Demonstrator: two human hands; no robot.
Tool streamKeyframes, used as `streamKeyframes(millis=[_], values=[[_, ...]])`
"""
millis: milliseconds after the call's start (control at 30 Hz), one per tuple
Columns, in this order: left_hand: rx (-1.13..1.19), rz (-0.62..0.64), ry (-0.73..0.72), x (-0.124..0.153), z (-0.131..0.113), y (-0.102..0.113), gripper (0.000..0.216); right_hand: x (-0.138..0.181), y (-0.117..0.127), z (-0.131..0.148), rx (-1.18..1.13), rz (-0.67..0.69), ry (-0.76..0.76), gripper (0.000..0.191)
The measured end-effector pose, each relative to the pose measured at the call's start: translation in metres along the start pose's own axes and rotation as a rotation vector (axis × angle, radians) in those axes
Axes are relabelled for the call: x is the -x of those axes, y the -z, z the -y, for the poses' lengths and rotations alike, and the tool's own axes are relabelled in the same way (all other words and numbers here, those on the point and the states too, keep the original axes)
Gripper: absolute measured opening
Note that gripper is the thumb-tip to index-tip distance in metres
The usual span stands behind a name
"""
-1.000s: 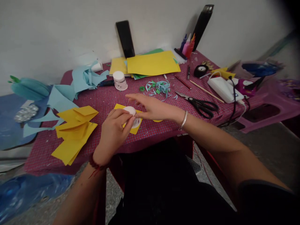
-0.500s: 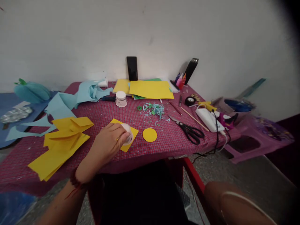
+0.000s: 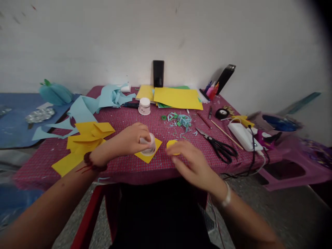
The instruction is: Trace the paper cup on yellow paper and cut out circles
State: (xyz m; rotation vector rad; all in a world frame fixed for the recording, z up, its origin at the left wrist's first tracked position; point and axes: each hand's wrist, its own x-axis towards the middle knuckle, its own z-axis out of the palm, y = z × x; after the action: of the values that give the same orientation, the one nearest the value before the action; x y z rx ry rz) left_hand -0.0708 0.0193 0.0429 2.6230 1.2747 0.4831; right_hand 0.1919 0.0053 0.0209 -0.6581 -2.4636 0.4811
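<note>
My left hand (image 3: pixel 137 139) is closed on the side of a small white paper cup (image 3: pixel 149 148). That cup stands upside down on a square of yellow paper (image 3: pixel 158 142) near the front of the table. To its right lies a yellow paper circle (image 3: pixel 171 145), partly covered by the fingers of my right hand (image 3: pixel 193 162). The right hand is open, thumb apart from the fingers; whether its fingertips touch the circle I cannot make out. Another white cup (image 3: pixel 144 106) rests upside down farther back.
Black-handled scissors (image 3: pixel 218 147) lie at the right, by a wooden stick (image 3: pixel 227 135) and a white power strip (image 3: pixel 243 136). Blue and green paper shreds (image 3: pixel 180 119) are scattered mid-table. Folded yellow paper (image 3: pixel 85 145) is at left. A phone (image 3: pixel 158 73) leans on the wall.
My right hand has come in from the lower right and reached over the yellow circle. The left hand stays at the cup, and the view has shifted slightly left.
</note>
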Motion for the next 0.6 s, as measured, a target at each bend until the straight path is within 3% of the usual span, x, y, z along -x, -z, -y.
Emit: streamKeyframes(millis=[200,400,600], values=[[-0.009,0.02,0.112,-0.002,-0.008,-0.004,0.006,-0.03,-0.047,-0.052,0.104,0.139,-0.069,0.035],[0.028,-0.05,0.069,-0.003,-0.003,-0.008,0.03,-0.023,-0.055,-0.054,0.129,0.172,-0.037,0.039],[0.101,0.092,0.021,-0.003,0.001,-0.005,0.031,-0.022,-0.062,-0.056,0.207,0.197,-0.039,0.047]])
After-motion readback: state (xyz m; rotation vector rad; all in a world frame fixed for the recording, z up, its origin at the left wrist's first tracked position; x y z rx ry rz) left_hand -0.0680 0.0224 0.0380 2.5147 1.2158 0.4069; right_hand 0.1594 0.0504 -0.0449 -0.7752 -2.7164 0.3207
